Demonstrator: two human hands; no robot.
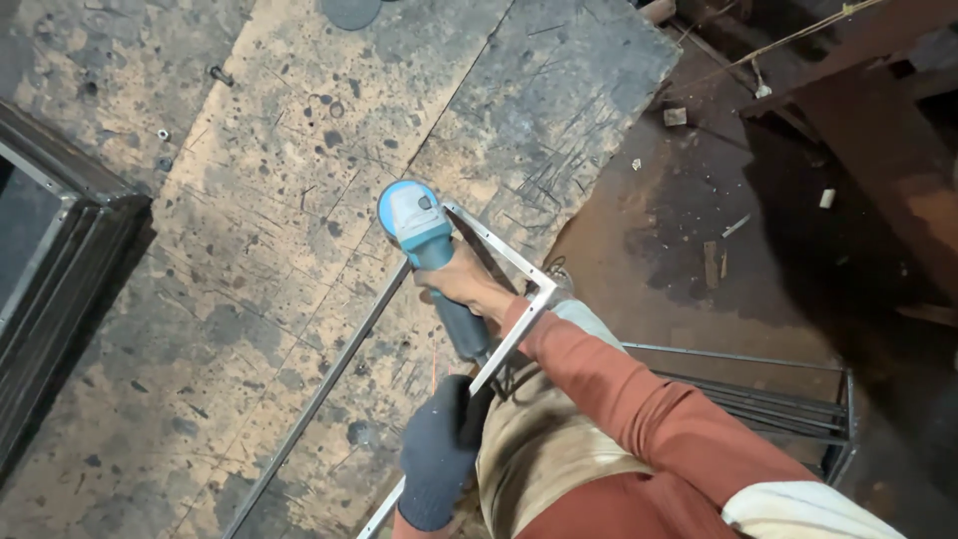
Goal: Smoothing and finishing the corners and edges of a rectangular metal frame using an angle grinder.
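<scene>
My right hand (464, 284), bare with an orange sleeve, grips the body of a teal angle grinder (419, 235). The grinder's blue disc guard sits on the far corner of a thin grey metal frame (504, 260), which lies on a stained, scratched plywood board (279, 250). My left hand (439, 449) wears a dark glove and closes around the frame's near bar, just behind the grinder's tail end. One long frame bar (319, 394) runs down to the lower left.
A dark steel window-like frame (50, 250) lies at the left edge. A wire rack (778, 399) stands at the lower right, and rusty steel beams (878, 130) at the upper right. Small nuts (163, 134) and scraps dot the dirty floor.
</scene>
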